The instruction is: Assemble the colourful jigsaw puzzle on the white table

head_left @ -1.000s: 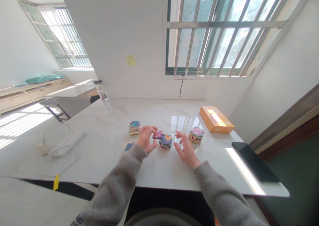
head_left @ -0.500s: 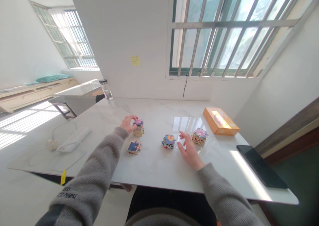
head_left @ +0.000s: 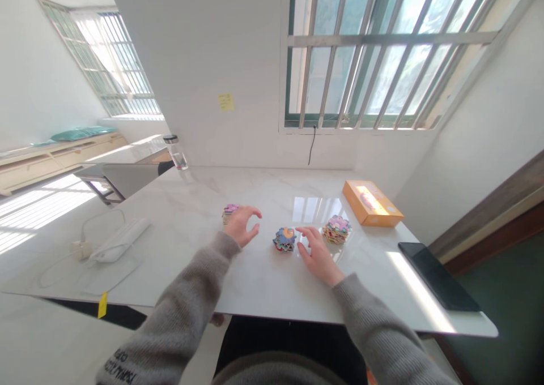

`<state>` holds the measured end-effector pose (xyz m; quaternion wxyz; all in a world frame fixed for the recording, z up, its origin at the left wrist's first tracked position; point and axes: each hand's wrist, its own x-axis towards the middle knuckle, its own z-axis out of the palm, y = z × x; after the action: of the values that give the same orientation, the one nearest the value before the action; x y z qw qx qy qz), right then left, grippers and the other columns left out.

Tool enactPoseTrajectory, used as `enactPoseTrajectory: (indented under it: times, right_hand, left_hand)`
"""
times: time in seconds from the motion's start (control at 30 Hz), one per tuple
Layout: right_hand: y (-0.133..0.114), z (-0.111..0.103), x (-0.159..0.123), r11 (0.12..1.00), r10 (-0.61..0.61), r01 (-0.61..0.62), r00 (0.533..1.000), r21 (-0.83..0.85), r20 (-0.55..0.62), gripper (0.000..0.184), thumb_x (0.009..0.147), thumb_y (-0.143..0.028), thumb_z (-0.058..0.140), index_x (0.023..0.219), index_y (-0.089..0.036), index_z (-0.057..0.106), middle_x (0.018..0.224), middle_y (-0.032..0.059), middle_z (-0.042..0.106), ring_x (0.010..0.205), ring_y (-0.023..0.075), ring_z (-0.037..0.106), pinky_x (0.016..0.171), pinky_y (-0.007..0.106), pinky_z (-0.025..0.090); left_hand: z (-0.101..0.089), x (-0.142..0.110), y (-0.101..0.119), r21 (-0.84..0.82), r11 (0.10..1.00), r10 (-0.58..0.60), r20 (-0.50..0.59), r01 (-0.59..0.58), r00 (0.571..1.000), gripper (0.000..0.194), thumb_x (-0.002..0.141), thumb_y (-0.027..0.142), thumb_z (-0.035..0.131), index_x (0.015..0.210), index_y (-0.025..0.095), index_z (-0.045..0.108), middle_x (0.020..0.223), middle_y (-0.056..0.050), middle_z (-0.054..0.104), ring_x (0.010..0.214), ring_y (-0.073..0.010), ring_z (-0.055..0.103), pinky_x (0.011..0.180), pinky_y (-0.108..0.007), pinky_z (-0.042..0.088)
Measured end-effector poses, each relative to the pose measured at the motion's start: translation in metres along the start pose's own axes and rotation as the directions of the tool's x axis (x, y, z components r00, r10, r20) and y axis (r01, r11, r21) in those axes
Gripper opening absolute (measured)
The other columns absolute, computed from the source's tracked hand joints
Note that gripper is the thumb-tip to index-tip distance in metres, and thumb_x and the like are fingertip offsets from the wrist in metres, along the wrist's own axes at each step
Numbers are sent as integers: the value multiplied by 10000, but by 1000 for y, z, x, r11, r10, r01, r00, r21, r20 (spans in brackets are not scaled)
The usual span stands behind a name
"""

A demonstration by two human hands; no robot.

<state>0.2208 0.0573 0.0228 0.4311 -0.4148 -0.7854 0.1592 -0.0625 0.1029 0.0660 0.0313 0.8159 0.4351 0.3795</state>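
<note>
puzzle pieces are stacked in three piles on the white table. the left pile sits just beyond the left hand, part hidden by its fingers; a purple piece tops it. the middle pile lies between the two sets of fingers, just beside the right fingertips; contact cannot be told. the right pile stands just outside the right hand, beyond its knuckles. left thumb and forefinger are spread well apart, nothing held. right fingers are loosely curled, thumb apart, nothing seen in them. progress, as judged: stacking is well along, every visible piece being in a pile; the middle pile stands apart, not merged with either neighbour. the area behind the left sleeve cannot be inspected.
</note>
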Motion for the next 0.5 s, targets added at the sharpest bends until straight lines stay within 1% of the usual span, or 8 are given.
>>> enactPoseTrajectory:
  times: [0.03,0.1,0.17,0.23,0.3,0.4,0.5]
  right_hand:
    - [-1,0,0,1000,-3,3,1000,-2,6,368,943,-186,482,1299,-261,539,1203,105,569,1124,249,569,936,448,544]
    - [-1,1,0,1000,-11,11,1000,-2,17,359,943,-175,483,1286,-259,548,1214,106,571,1148,250,560,960,457,534]
    - [0,2,0,1000,-25,25,999,1,20,361,940,-165,489,1283,-258,550,1223,106,573,1168,251,552,981,464,523]
    - [2,3,-1,999,-41,41,999,2,15,365,937,-158,494,1282,-259,551,1225,105,575,1183,252,548,1004,472,511]
    - [3,3,0,999,-49,49,999,-4,8,361,937,-158,497,1278,-262,557,1221,102,578,1188,252,549,1024,477,499]
    - [2,2,0,999,-51,51,999,-14,-2,357,936,-161,503,1272,-266,565,1206,100,581,1183,254,555,1040,480,491]
    - [1,1,0,999,-46,46,999,-16,2,356,939,-166,501,1274,-268,566,1207,102,578,1186,255,553,1042,485,491]
  left_hand:
    - [10,-1,14,-11,1000,27,38,-27,999,206,798,193,587,997,244,597,1045,-46,688,1036,-265,605,995,-465,428]
    - [30,-5,35,-10,999,41,72,-40,997,204,794,206,618,996,239,612,1086,-55,680,1062,-274,588,967,-458,434]
    - [47,-8,46,-4,1000,31,91,-31,995,247,767,216,664,1010,237,624,1136,-66,668,1093,-286,568,944,-454,440]
    - [58,-10,47,-9,1000,30,102,-29,994,285,746,205,681,1024,241,631,1150,-69,667,1107,-287,557,942,-449,439]
    - [64,-12,43,-35,999,44,110,-40,993,290,738,178,670,1018,247,635,1140,-64,674,1107,-277,557,954,-444,436]
    - [69,-14,35,-108,993,52,97,-42,994,242,746,155,640,970,247,635,1110,-56,684,1093,-264,568,973,-441,436]
    - [72,-15,31,-168,985,58,57,-47,997,228,722,146,638,930,239,622,1075,-55,677,1063,-263,580,982,-446,444]
